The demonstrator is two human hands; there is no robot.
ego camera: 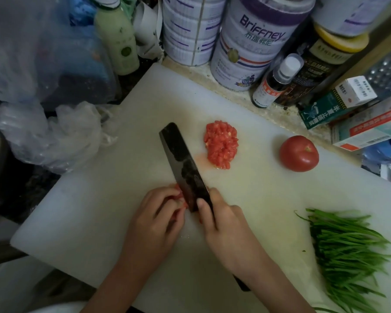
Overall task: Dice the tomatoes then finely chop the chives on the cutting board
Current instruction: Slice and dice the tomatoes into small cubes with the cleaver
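On the white cutting board (95, 213) my right hand (226, 231) grips a dark cleaver (183, 166), thumb and forefinger pinching the blade near its heel. The blade stands against a piece of tomato (180, 197) that my left hand (158, 222) holds down with curled fingers; most of that piece is hidden under the hand. A pile of diced tomato (221, 144) lies beyond the blade. A whole tomato (299, 153) sits at the board's far right. A bunch of chives (348, 251) lies along the near right side.
Large tins (255, 39), bottles (116, 39) and a small dark bottle (275, 82) crowd the board's far edge. Cardboard boxes (368, 129) and a metal grater (388, 71) stand at the right. Crumpled plastic bags (61, 134) lie at the left.
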